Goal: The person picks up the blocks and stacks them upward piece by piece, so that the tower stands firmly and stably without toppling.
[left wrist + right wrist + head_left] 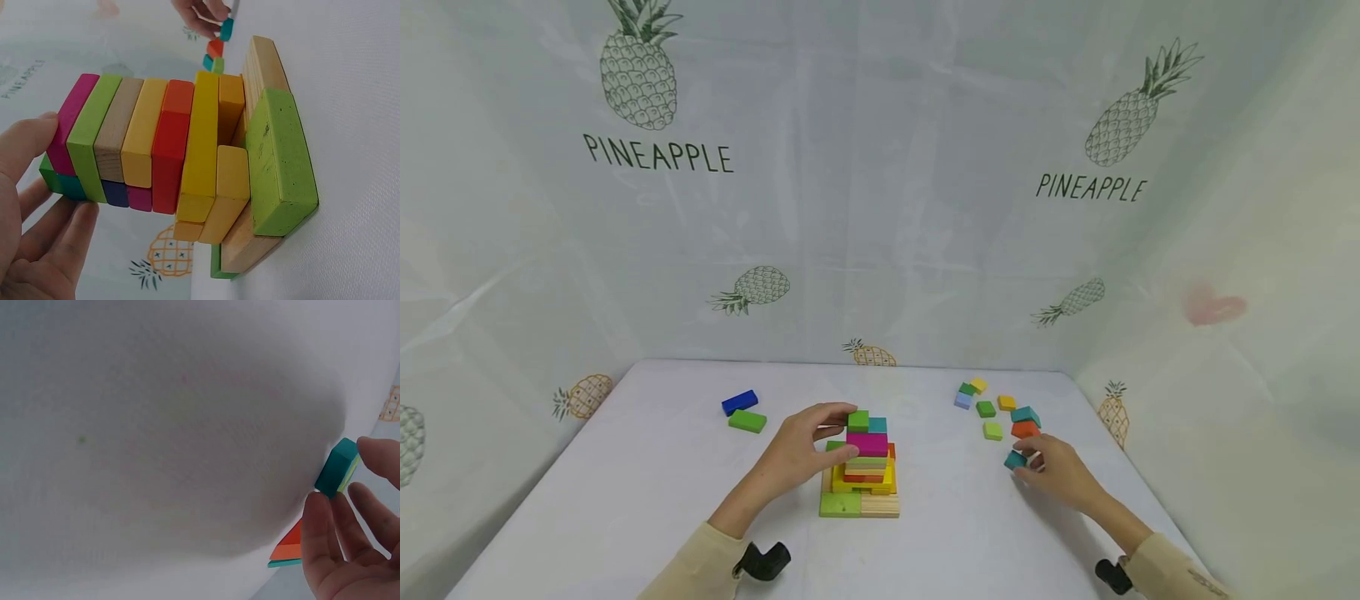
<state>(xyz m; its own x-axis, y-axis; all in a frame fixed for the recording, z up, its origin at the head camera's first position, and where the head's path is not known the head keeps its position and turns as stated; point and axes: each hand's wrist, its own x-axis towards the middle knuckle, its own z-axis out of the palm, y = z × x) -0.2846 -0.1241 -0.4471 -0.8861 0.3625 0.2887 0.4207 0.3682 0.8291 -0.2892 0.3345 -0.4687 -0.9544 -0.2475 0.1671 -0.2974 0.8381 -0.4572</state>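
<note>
A tower of coloured and plain wooden blocks (867,465) stands on the table, with a magenta block (73,125) on its upper front. My left hand (801,446) touches the tower's upper left: the thumb is at the magenta block, and the fingers reach behind, beside a small green block (857,421) and a teal one (877,425). These fingers are loosely extended. Off to the right, my right hand (1058,473) pinches a small teal block (337,466) between thumb and fingertips, close over the table. An orange-red block (1026,429) lies just beyond it.
Several small blocks lie at the back right, among them a lime one (992,431) and a pale blue one (963,401). A blue block (740,402) and a green block (748,421) lie at the back left. A pineapple-print curtain (880,208) hangs behind the table.
</note>
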